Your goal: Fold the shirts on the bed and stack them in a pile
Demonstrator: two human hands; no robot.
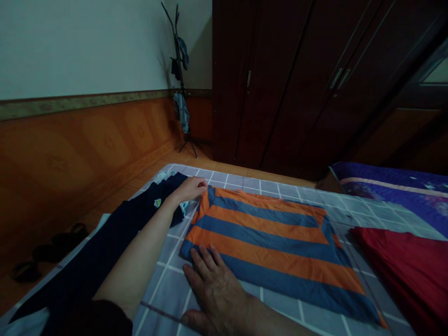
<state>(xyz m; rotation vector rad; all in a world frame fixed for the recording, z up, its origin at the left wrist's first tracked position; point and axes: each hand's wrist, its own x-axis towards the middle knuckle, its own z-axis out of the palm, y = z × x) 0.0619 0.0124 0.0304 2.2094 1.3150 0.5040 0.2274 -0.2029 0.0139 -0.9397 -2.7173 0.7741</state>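
Note:
An orange and blue striped shirt (266, 233) lies spread on the checked bedsheet (164, 280). My left hand (194, 187) pinches the shirt's far left corner, its fingers closed at the sleeve and shoulder. Flat with its fingers spread, my right hand (217, 294) rests at the shirt's near left edge, its fingertips on the cloth and the palm over the sheet. To the left, beneath and beside my left forearm, lies dark navy clothing (119, 233) with a small light logo.
Red cloth (406, 270) lies on the bed at the right, with a purple bedcover (395, 182) behind it. A coat rack (180, 70) stands in the far corner beside a dark wardrobe (273, 84). Dark shoes (52, 252) sit on the floor at the left.

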